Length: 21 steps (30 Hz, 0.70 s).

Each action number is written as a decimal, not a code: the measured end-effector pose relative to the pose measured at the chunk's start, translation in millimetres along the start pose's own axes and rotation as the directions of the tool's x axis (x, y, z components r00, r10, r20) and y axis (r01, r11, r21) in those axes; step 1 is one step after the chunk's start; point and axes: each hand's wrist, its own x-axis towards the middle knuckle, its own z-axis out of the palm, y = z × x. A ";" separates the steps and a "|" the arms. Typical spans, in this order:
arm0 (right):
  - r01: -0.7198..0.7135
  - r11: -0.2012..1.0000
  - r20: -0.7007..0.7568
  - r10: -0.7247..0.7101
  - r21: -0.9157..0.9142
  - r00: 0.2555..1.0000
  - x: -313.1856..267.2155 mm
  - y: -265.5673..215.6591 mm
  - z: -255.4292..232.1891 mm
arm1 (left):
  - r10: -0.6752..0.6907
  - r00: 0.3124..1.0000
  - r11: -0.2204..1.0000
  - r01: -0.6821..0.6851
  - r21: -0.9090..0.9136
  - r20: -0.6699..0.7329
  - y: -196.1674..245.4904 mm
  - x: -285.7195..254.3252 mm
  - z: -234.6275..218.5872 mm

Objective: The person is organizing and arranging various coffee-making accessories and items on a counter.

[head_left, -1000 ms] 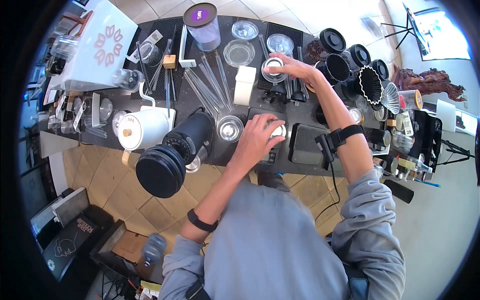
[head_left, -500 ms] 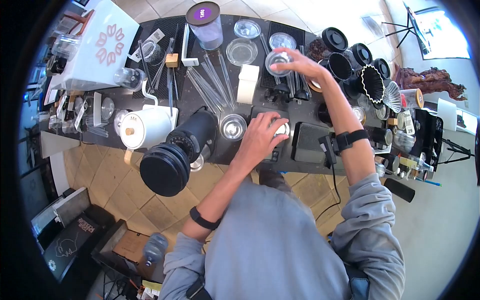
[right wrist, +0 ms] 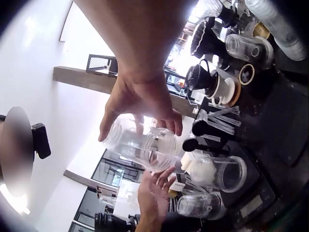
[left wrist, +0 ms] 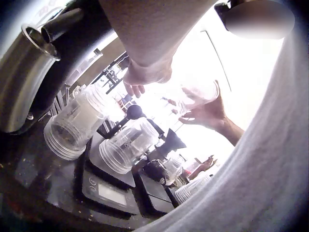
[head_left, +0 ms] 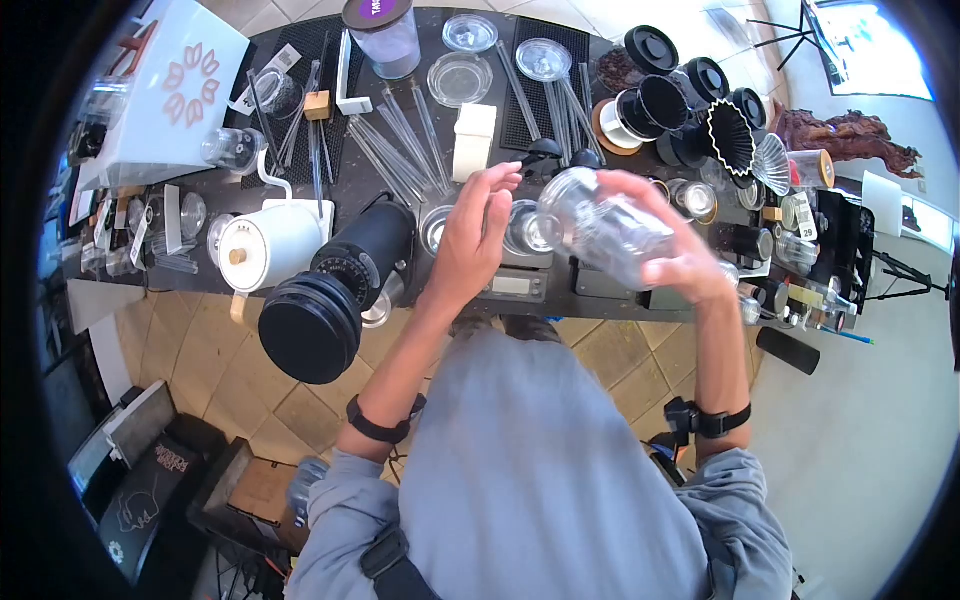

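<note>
My right hand (head_left: 680, 240) grips a clear ribbed jar (head_left: 610, 235) and holds it tilted above the table; in the right wrist view the fingers curl round the jar (right wrist: 140, 142). Facing it, my left hand (head_left: 475, 235) is raised with fingers loosely extended and holds nothing. A second clear jar (head_left: 524, 232) stands on the black scale (head_left: 516, 286), between the hands and lower. In the left wrist view that jar (left wrist: 129, 145) is on the scale, and another jar (left wrist: 77, 123) stands beside it.
A black grinder (head_left: 340, 285) and a white kettle (head_left: 262, 250) stand to the left. Behind are glass tubes (head_left: 400, 150), a white block (head_left: 474, 140), a lidded canister (head_left: 388, 40) and clear lids (head_left: 460, 80). Black drippers (head_left: 660, 105) stand at the right.
My right hand has come back from the far side of the table toward the body, bringing the jar, now tilted. My left hand has left the item on the scale and risen.
</note>
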 end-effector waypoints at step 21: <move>0.006 0.984 -0.201 -0.043 -0.181 0.979 33.4 3.9 -9.8 | 0.161 0.919 0.875 -0.302 0.380 0.359 -28.9 -19.8 1.8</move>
